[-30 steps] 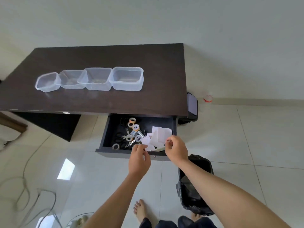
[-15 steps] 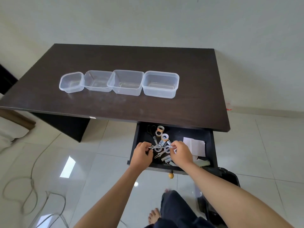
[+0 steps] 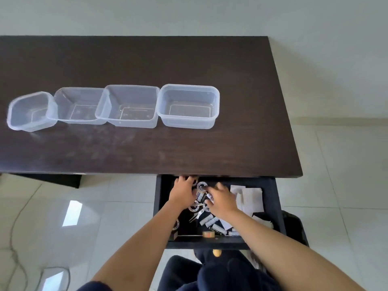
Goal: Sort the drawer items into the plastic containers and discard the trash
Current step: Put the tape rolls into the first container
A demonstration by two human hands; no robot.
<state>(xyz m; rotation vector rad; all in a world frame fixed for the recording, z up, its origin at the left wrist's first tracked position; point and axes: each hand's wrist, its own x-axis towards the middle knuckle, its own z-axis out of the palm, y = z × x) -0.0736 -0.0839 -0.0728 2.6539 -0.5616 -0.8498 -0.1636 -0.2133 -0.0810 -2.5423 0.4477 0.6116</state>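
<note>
Hands in the open drawer (image 3: 277, 206): I reach my left hand (image 3: 183, 191) and right hand (image 3: 222, 201) over scissors (image 3: 197, 207), tape and batteries (image 3: 209, 219); finger grip cannot be told. Containers (image 3: 188, 106) sit empty on the table (image 3: 147, 152). Tangled handles could drag extra items out.

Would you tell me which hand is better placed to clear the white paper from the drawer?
The right hand, probably: it lies right beside the white paper, whereas the left hand is farther left, over the tape rolls.

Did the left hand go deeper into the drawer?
Yes. The left hand has moved toward the back of the drawer; its fingers now reach under the desk's front edge, away from the drawer's front.
</note>
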